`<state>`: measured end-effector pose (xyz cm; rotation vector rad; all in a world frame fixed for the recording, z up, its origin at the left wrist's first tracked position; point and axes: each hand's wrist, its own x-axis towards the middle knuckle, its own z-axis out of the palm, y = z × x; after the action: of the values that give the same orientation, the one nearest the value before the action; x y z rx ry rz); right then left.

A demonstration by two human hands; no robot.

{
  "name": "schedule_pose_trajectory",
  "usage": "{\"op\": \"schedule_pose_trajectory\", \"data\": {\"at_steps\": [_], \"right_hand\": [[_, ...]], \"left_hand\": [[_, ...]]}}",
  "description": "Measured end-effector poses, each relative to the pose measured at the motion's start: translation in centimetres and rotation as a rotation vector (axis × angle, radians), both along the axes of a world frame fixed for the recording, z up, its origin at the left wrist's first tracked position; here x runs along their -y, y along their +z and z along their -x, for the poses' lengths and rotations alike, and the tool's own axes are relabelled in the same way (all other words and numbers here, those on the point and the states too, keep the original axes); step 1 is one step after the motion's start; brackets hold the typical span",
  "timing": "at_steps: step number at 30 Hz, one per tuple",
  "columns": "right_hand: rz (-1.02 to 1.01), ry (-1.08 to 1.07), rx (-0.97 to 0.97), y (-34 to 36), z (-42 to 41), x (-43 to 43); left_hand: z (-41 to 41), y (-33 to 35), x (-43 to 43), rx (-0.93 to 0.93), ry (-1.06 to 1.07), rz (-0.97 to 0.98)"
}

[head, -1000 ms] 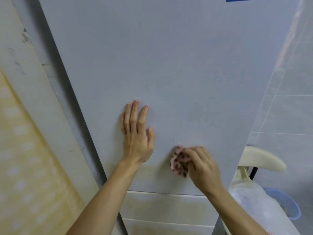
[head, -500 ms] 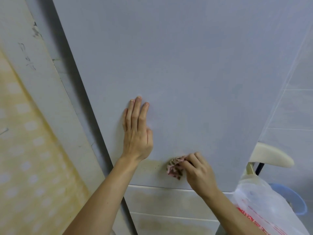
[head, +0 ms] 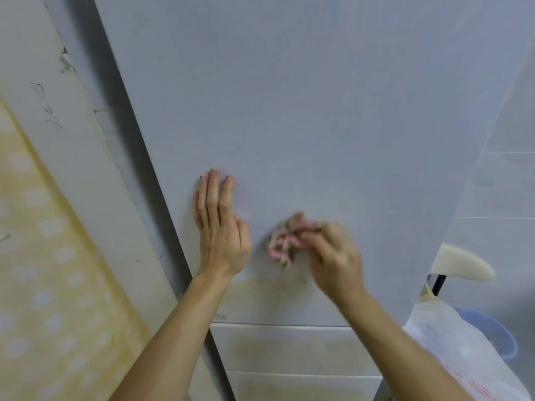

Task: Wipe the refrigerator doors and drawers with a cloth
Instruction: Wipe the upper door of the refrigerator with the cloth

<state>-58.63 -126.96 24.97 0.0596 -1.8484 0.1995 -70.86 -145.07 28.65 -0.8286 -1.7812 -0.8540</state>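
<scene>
1. Counting the refrigerator's fronts, one large grey door (head: 318, 111) is seen, with two pale drawers stacked beneath it: an upper drawer (head: 289, 348) and a lower drawer (head: 304, 386).
2. Two bare hands are counted, and both are set against the door.
3. The left hand (head: 221, 227) is laid flat on the door with its fingers straight and close together; nothing is held in it.
4. The right hand (head: 333, 253) is curled round the one cloth (head: 285, 241), a bunched pink and brown rag that is pressed to the door just beside the left thumb. Hand and cloth are both smeared by blur.
5. One yellowish band (head: 275, 296) with dark specks is seen across the bottom of the door, below the cloth.
6. Away from the refrigerator are counted one yellow dotted sheet (head: 58, 285) at the left, one clear bag (head: 451, 357) with red print, one blue basin (head: 498, 334) behind it, one cream curved piece (head: 460, 266) on a dark stem, and a tiled wall (head: 506, 198) at the right.
7. Set against half a second ago, the cloth has been carried up from the yellowish band near the door's lower edge to the grey area level with the left palm. The left hand has been kept flat in much the same spot. The right hand, sharp then, is blurred now.
</scene>
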Motion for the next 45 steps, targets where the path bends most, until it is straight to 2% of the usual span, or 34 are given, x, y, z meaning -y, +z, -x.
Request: {"op": "schedule_pose_trajectory", "data": {"at_steps": [3, 5, 11, 14, 17, 21, 23, 24, 27, 32, 35, 37, 41, 43, 45], "right_hand": [[-0.105, -0.013, 0.232, -5.1, -1.6, -1.2], [-0.091, -0.061, 0.27, -5.1, -3.1, -3.1], [0.216, -0.352, -0.159, 5.9, -5.9, -11.3], [0.229, -0.388, -0.21, 7.4, -5.8, -12.4], [0.195, -0.395, -0.127, 1.4, -6.2, -12.0], [0.188, -0.386, 0.231, -9.9, -9.8, -11.6], [0.271, -0.347, 0.36, -11.6, -11.0, -11.6], [0.324, -0.322, 0.355, -10.9, -11.0, -11.7], [0.427, -0.294, 0.169, -5.1, -10.0, -12.3], [0.334, -0.241, -0.213, 7.0, -7.4, -13.5], [0.34, -0.237, -0.288, 6.2, -5.9, -13.4], [0.321, -0.238, -0.215, 1.1, -5.8, -12.3], [0.082, -0.187, 0.143, -8.2, -6.9, -10.1], [0.047, -0.14, 0.233, -8.1, -7.3, -10.0], [0.085, -0.124, 0.173, -5.0, -7.3, -10.0]], "left_hand": [[-0.2, -0.2, -0.7, -0.019, -0.028, 0.019], [-0.7, -0.2, -1.8, -0.044, -0.062, 0.042], [-2.6, 0.5, -6.2, -0.087, -0.127, 0.025], [-3.1, 0.6, -8.2, -0.102, -0.11, 0.006], [-3.6, 0.4, -9.7, -0.106, -0.092, -0.007], [-4.0, -0.1, -10.7, -0.115, -0.066, 0.001], [-4.0, -0.2, -10.8, -0.115, -0.056, 0.001], [-4.0, -0.2, -10.9, -0.118, -0.047, -0.002], [-3.9, -0.2, -11.1, -0.125, -0.039, -0.005], [-4.0, -0.1, -11.2, -0.119, -0.022, -0.007], [-4.1, 0.0, -11.0, -0.115, -0.016, 0.007], [-4.1, -0.1, -10.8, -0.107, -0.016, 0.023], [-4.2, 0.2, -10.5, -0.104, -0.01, 0.042], [-4.4, 0.3, -10.5, -0.105, -0.002, 0.042], [-4.5, 0.3, -10.4, -0.1, 0.004, 0.043]]}}
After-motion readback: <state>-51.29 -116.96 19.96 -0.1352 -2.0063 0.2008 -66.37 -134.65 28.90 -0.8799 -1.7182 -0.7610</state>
